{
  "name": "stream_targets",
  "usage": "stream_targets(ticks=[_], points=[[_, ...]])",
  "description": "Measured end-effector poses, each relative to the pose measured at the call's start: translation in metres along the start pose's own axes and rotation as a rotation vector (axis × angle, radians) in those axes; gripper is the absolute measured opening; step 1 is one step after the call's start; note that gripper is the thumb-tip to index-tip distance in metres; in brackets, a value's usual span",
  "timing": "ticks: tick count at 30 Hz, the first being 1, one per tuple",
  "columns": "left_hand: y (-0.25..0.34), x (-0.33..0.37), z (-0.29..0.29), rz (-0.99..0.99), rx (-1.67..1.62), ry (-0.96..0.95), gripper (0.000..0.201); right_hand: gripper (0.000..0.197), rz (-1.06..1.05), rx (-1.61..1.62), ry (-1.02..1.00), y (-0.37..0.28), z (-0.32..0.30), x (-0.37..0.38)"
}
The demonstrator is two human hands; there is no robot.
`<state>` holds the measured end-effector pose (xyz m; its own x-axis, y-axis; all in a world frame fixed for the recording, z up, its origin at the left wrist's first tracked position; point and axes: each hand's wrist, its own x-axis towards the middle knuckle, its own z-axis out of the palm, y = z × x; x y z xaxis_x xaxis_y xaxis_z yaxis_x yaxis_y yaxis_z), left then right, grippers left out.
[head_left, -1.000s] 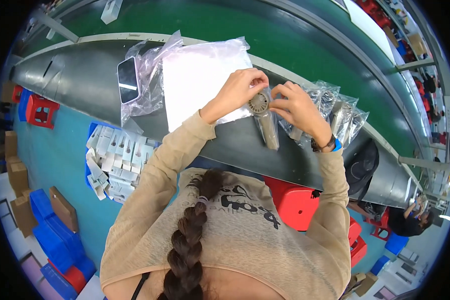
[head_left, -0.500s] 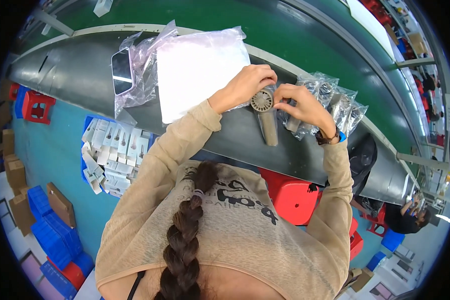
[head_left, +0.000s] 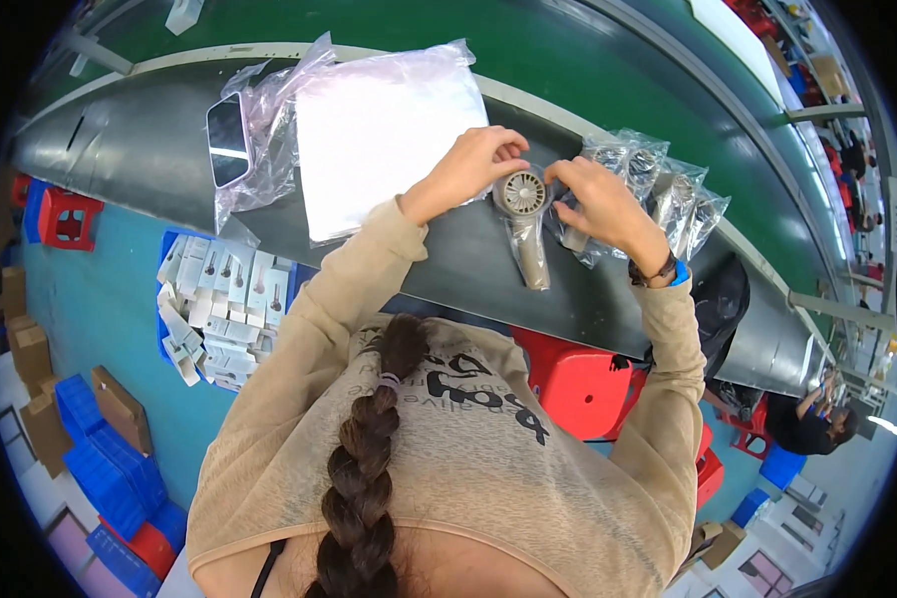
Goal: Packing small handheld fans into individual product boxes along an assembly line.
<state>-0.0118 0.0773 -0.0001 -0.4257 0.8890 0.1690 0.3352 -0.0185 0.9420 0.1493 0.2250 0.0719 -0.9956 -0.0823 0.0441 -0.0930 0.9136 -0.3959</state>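
Observation:
A small beige hair dryer point(head_left: 525, 221) in a clear plastic bag lies on the grey worktable point(head_left: 149, 149), its round rear grille facing up and its handle pointing toward me. My left hand point(head_left: 471, 167) grips the bag at the left of the dryer's head. My right hand point(head_left: 596, 204) pinches the bag at the right of the head. Both hands hold the same bagged dryer.
A white sheet stack in clear plastic point(head_left: 384, 135) lies left of my hands, a phone point(head_left: 228, 140) beside it. Several bagged dryers point(head_left: 668, 189) lie to the right. A blue crate of white boxes point(head_left: 219, 304) and red stools point(head_left: 578, 384) stand below the table. Another person point(head_left: 812, 419) sits far right.
The view has shifted slightly; my hands stay on the bagged dryer, its grille now turned more fully upward and my fingers reset along the bag's edges.

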Motion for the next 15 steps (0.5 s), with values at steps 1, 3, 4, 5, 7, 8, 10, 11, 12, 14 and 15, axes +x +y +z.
stream_targets(ticks=[1,3,4,5,7,8,10,11,12,14,15], points=[[0.006,-0.006,-0.003,-0.002,0.064,0.031,0.02,0.03,0.004,0.001,0.001,0.001,0.0,-0.001],[0.01,-0.016,-0.007,-0.004,0.127,0.055,0.021,0.026,-0.045,-0.001,0.027,0.003,0.002,-0.004],[0.01,-0.02,-0.009,-0.072,0.187,-0.002,0.022,0.026,-0.043,0.0,0.026,0.005,0.002,-0.004],[0.01,-0.024,-0.01,-0.139,0.247,-0.06,0.022,0.022,-0.098,-0.048,-0.005,0.006,0.002,-0.005],[0.009,-0.03,-0.007,-0.184,0.139,-0.083,0.021,0.017,-0.15,-0.093,-0.036,0.009,0.002,-0.005],[0.008,-0.032,-0.006,-0.226,0.031,-0.104,0.02,0.013,-0.157,-0.018,-0.057,0.01,0.001,-0.005],[0.004,-0.036,0.001,-0.221,0.004,-0.099,0.019,0.009,-0.162,0.059,-0.078,0.011,0.0,-0.004],[0.003,-0.036,0.005,-0.215,-0.022,-0.092,0.019,0.009,-0.15,0.218,-0.088,0.009,-0.001,-0.003],[0.004,-0.038,0.008,-0.216,-0.022,-0.094,0.019,0.009,-0.137,0.376,-0.098,0.009,-0.002,-0.003],[0.008,-0.04,0.014,-0.215,-0.006,-0.09,0.019,0.009,-0.089,0.519,-0.161,0.012,-0.003,-0.005],[0.01,-0.039,0.017,-0.216,-0.007,-0.093,0.019,0.01,-0.043,0.661,-0.224,0.015,-0.004,-0.006]])
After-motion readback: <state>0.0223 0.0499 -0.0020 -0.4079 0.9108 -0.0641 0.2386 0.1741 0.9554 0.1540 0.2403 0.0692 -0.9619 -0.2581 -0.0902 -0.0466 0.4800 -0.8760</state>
